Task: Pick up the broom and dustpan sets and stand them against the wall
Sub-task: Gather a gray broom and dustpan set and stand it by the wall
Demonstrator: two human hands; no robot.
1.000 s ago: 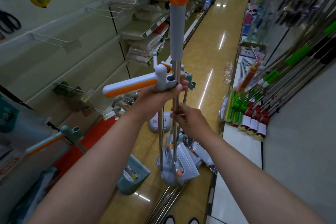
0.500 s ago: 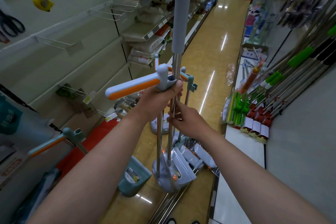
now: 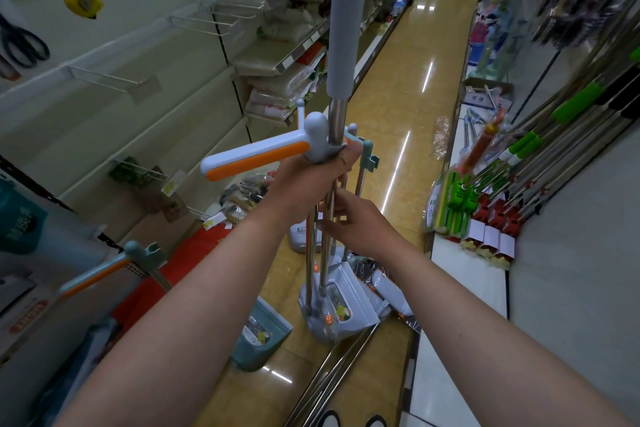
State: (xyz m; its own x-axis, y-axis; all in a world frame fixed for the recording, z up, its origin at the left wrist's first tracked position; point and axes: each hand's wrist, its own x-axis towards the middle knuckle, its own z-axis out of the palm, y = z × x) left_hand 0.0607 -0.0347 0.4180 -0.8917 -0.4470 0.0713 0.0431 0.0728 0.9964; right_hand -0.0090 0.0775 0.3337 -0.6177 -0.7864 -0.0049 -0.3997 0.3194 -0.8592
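Orange cap on the broom (image 3: 341, 45) is cropped above. My left hand (image 3: 311, 180) grips its smooth steel pole; right hand (image 3: 363, 229) fingers (image 3: 329, 226) touch it, grip unclear. Grey plastic dustpan (image 3: 346, 308) stands on the floor (image 3: 391, 135).

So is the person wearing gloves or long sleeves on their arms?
No. The left hand and right hand are bare, without gloves. Both forearms are bare too: no sleeves, watch or bracelet show.
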